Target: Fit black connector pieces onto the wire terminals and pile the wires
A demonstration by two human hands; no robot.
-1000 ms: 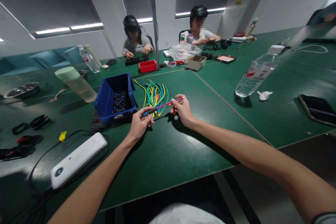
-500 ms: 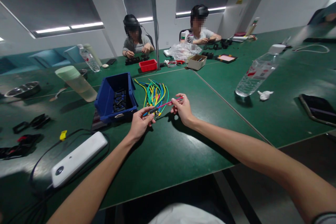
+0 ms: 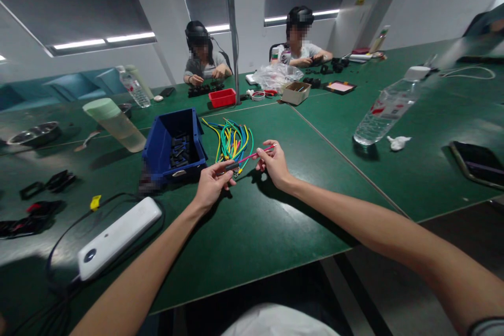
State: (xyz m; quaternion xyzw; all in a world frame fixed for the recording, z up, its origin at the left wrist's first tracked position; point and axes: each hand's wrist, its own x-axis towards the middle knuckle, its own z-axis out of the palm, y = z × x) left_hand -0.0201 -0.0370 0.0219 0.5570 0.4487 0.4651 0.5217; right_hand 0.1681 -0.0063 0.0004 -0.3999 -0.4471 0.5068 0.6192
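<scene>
While both hands work above the near middle of the green table (image 3: 252, 231), one red wire (image 3: 252, 156) is stretched between them: the left hand (image 3: 210, 186) pinches its near end, where a small dark piece (image 3: 232, 166) sits on the wire, and the right hand (image 3: 273, 164) is closed on the far end, thumb and forefinger tight. Whether the dark piece is fully seated cannot be told at this size. Just beyond the hands lies a bundle of wires (image 3: 232, 139), green, yellow, blue and red, loose on the table. To its left stands a blue bin (image 3: 173, 144) holding more dark pieces. Judged from this layout, one wire is in hand, the many wires in the bundle remain to be taken up, and no separate heap of finished wires shows. Other items: a white device (image 3: 118, 237) with a black cable, near left; a pale green cup (image 3: 114, 125), left; a water bottle (image 3: 388, 110) lying tilted, right; a phone (image 3: 476, 164), far right edge. Two other people sit at the far side, their hands on their own dark parts; a red tray (image 3: 221, 98) rests near them.
</scene>
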